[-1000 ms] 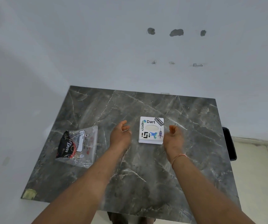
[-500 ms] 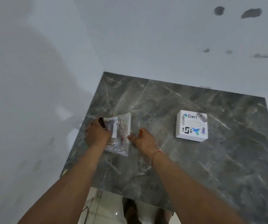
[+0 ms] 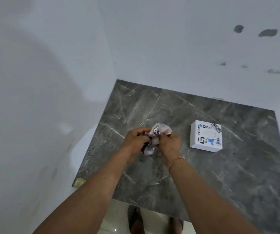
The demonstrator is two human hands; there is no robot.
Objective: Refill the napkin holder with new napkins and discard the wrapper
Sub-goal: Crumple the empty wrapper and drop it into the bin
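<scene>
A clear plastic wrapper [image 3: 159, 131] with black and red print is bunched up between both my hands above the dark marble table [image 3: 220, 174]. My left hand [image 3: 136, 142] grips its left side and my right hand [image 3: 169, 145] grips its right side, with the fingers curled into the plastic. The white square napkin holder [image 3: 206, 138], covered in stickers, sits on the table to the right of my hands, apart from them. An oval opening shows white inside its lid.
The table stands in a corner against white walls [image 3: 51, 98] at the left and back. Its near edge [image 3: 136, 202] ends above pale floor tiles, where my feet [image 3: 134, 218] show.
My hands left the napkin holder and went to the wrapper lying flat at the left. Both hands have since lifted and crumpled it. The view shifted left.
</scene>
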